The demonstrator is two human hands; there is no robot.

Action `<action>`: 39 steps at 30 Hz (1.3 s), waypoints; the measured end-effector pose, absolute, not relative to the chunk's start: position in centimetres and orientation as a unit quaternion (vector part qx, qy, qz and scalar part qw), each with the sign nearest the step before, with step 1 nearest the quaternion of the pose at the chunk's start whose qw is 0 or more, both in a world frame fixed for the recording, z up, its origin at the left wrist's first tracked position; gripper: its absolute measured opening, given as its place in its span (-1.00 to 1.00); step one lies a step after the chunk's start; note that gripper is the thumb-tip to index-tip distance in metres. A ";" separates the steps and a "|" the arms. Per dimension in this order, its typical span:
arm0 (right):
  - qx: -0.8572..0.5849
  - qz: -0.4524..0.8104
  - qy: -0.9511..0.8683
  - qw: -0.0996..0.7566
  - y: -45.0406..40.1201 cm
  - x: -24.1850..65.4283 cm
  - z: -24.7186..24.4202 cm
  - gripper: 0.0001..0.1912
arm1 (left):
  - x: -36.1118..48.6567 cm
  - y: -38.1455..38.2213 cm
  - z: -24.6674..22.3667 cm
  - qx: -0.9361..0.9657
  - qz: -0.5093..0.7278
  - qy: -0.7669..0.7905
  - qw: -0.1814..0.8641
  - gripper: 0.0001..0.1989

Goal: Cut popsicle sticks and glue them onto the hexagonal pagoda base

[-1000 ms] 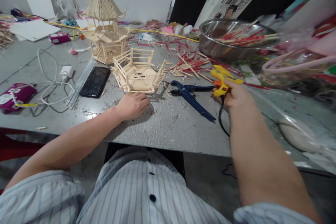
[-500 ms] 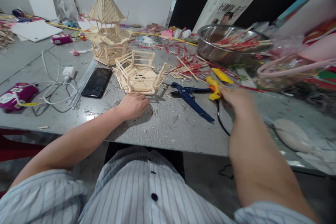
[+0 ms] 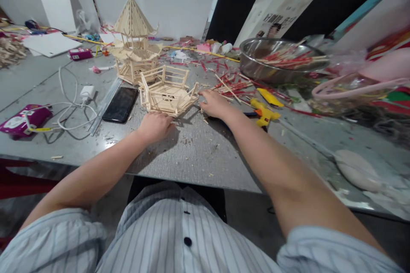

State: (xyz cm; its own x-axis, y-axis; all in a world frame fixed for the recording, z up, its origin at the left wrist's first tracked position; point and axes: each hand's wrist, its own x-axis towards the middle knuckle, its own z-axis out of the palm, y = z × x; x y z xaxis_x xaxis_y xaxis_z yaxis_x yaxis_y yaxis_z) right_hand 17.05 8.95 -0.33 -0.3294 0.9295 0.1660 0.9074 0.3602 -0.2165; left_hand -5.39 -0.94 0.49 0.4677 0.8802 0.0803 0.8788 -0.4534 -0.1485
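Note:
An open six-sided frame of pale sticks [image 3: 169, 94] rests on the grey table. My left hand [image 3: 156, 125] lies at its near left edge, fingers curled against the base; whether it grips the frame is hard to see. My right hand [image 3: 213, 103] is at the frame's right corner, thumb and forefinger apart, holding nothing. Behind the frame, to the left, stands a stick pagoda [image 3: 133, 21] with a pointed roof. A yellow glue gun [image 3: 264, 112] lies right of my right hand. My right forearm mostly hides the blue cutters beside it.
A black phone [image 3: 121, 105] lies left of the frame, with a white charger [image 3: 87, 93], cable and purple box [image 3: 25, 120] further left. Red and pale sticks [image 3: 232, 85] are scattered behind my right hand. A steel bowl [image 3: 256, 66] holding sticks stands at the back right.
My right hand has let go of the yellow glue gun and moved left to the stick frame. My left hand has shifted slightly left along the frame's near edge.

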 end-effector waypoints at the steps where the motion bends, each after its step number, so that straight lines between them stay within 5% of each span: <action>1: -0.554 0.055 -0.820 0.129 9.4 16.4 -0.6 -0.53 | -5.4 -1.0 0.5 -0.851 0.004 -0.519 0.084 -0.66; 18: -0.569 0.149 -0.790 0.175 8.9 15.1 -1.0 -0.65 | -6.8 -0.3 2.2 -0.813 0.052 -0.578 0.045 -0.58; 39: -0.521 0.164 -0.821 0.165 5.2 15.4 -0.2 -0.83 | -9.9 1.8 2.2 -0.820 -0.030 -0.572 0.019 -0.42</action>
State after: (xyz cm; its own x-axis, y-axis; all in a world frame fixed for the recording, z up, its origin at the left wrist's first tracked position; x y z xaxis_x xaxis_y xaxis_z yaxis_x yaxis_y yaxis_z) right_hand 15.41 5.23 -0.25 -0.4026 0.9100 0.0993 0.8016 0.4029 -0.4417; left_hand -9.91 1.81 2.25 0.3439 0.9363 0.0717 0.9386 -0.3450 0.0032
